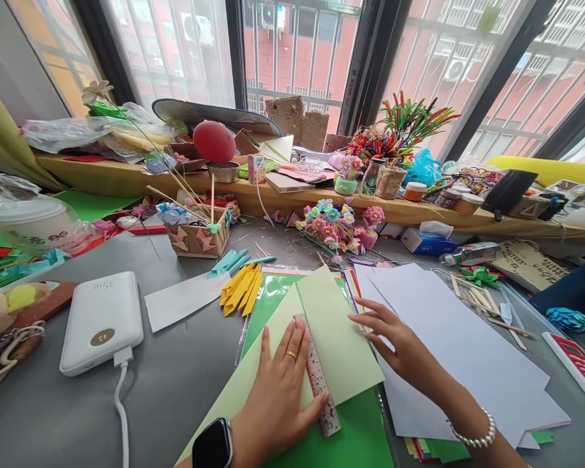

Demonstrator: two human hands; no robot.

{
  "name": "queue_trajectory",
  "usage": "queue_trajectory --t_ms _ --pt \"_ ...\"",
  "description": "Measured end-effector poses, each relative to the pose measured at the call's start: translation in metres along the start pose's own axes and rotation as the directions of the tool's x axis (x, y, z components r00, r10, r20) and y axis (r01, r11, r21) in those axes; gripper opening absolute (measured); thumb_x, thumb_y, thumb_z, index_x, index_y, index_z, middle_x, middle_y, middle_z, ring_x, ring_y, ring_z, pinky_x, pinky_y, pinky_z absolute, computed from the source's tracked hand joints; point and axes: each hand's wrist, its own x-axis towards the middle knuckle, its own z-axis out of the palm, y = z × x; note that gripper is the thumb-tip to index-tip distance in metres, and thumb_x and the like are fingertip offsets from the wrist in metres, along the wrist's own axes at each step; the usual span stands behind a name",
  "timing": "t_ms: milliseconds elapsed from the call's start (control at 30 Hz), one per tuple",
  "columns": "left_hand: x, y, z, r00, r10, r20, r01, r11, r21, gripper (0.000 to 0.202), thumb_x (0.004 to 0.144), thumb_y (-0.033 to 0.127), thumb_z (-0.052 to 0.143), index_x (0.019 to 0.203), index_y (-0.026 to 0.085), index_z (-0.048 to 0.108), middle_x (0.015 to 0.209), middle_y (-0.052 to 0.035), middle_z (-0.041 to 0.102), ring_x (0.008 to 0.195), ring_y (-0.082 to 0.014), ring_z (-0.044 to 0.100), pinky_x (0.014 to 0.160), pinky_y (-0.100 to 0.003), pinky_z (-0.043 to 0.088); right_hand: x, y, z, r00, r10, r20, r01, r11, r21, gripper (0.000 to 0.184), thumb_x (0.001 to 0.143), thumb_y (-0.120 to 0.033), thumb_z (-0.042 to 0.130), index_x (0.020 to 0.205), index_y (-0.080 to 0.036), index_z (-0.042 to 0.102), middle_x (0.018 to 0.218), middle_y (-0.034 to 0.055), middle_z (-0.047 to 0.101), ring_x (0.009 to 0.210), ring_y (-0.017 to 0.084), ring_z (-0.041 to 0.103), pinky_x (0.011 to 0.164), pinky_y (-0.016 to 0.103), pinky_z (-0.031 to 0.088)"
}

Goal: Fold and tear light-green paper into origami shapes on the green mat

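My left hand (277,383) lies flat, fingers spread, on a pale green sheet of paper (331,325) and presses beside a patterned ruler (318,377) that lies along the sheet's fold. My right hand (394,341) rests open on the right edge of the same sheet, fingers stretched toward the ruler. The pale sheet lies on a darker green sheet (361,435). A smartwatch is on my left wrist, a ring on one finger, and a bead bracelet on my right wrist.
White paper sheets (458,351) lie to the right. A white power bank (101,322) with cable sits left, yellow paper strips (241,290) and a small basket (197,237) behind. Paper flowers (334,224) and craft clutter fill the windowsill ledge (127,179).
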Motion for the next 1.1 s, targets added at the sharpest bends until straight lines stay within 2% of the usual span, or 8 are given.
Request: queue_trajectory --t_ms 100,233,367,500,667,867,967,1100 --pt "-0.001 0.000 0.000 1.000 0.001 0.004 -0.001 1.000 -0.003 0.069 0.079 0.054 0.024 0.133 0.013 0.013 0.137 -0.0130 0.022 0.125 -0.0296 0.016 0.098 -0.054 -0.002 -0.008 -0.006 -0.002 0.989 -0.115 0.096 0.130 0.975 -0.178 0.039 0.075 -0.008 0.043 0.105 -0.028 0.055 0.131 0.0050 0.035 0.099 0.017 0.049 0.078 0.031 0.047" --pt "-0.001 -0.001 0.000 1.000 -0.005 -0.003 0.005 1.000 -0.002 0.068 0.079 0.054 0.025 0.132 0.014 0.015 0.136 -0.0119 0.025 0.125 -0.0297 0.017 0.098 -0.054 0.000 -0.013 -0.010 0.000 0.972 -0.172 0.161 0.207 0.950 -0.234 0.041 0.070 -0.003 0.047 0.095 -0.031 0.061 0.129 0.0012 0.038 0.088 0.016 0.051 0.070 0.030 0.048" --pt "-0.002 -0.001 0.000 1.000 -0.002 0.002 0.002 1.000 -0.006 0.068 0.078 0.055 0.025 0.132 0.013 0.016 0.136 -0.0125 0.024 0.125 -0.0302 0.017 0.098 -0.055 0.001 -0.006 -0.009 -0.005 0.964 -0.189 0.190 0.228 0.949 -0.216 0.034 0.072 -0.004 0.047 0.085 -0.031 0.065 0.122 0.0003 0.046 0.083 0.015 0.049 0.069 0.028 0.046" --pt "-0.002 -0.002 0.001 1.000 -0.008 0.006 0.008 1.000 -0.014 0.068 0.079 0.054 0.024 0.132 0.013 0.015 0.137 -0.0129 0.021 0.125 -0.0297 0.016 0.098 -0.055 -0.001 0.007 -0.013 -0.014 0.946 -0.213 0.245 0.259 0.951 -0.171 0.024 0.075 -0.012 0.051 0.079 -0.030 0.067 0.117 0.0005 0.050 0.085 0.015 0.048 0.070 0.028 0.044" --pt "-0.001 -0.002 0.002 1.000 -0.014 0.002 0.014 0.999 -0.030 0.068 0.079 0.053 0.025 0.133 0.015 0.010 0.138 -0.0120 0.019 0.125 -0.0290 0.016 0.098 -0.054 -0.002 0.029 -0.028 -0.021 0.892 -0.264 0.367 0.316 0.944 -0.088 0.013 0.075 -0.023 0.055 0.073 -0.027 0.068 0.113 0.0000 0.053 0.090 0.015 0.045 0.076 0.028 0.042" --pt "-0.001 -0.002 0.002 1.000 -0.007 0.005 0.008 1.000 -0.028 0.067 0.079 0.053 0.025 0.133 0.015 0.013 0.137 -0.0114 0.023 0.125 -0.0297 0.015 0.098 -0.056 0.001 0.058 -0.045 -0.015 0.812 -0.368 0.453 0.432 0.901 -0.043 0.011 0.072 -0.026 0.058 0.068 -0.024 0.069 0.113 -0.0010 0.053 0.094 0.017 0.041 0.080 0.030 0.039" --pt "-0.001 -0.002 0.002 1.000 -0.005 0.007 0.006 1.000 -0.022 0.067 0.079 0.053 0.025 0.132 0.014 0.014 0.136 -0.0112 0.026 0.125 -0.0296 0.015 0.098 -0.056 0.001 0.065 -0.049 -0.010 0.795 -0.389 0.465 0.455 0.890 -0.033 0.012 0.073 -0.027 0.058 0.068 -0.023 0.069 0.113 -0.0020 0.054 0.093 0.017 0.040 0.080 0.029 0.039" --pt "0.000 -0.002 0.003 1.000 -0.005 0.026 0.006 1.000 -0.028 0.067 0.079 0.053 0.025 0.132 0.014 0.014 0.137 -0.0116 0.023 0.126 -0.0293 0.014 0.097 -0.057 -0.001 0.069 -0.049 -0.009 0.791 -0.390 0.472 0.454 0.891 -0.024 0.012 0.072 -0.028 0.058 0.068 -0.023 0.068 0.111 -0.0019 0.054 0.094 0.017 0.040 0.081 0.030 0.038"
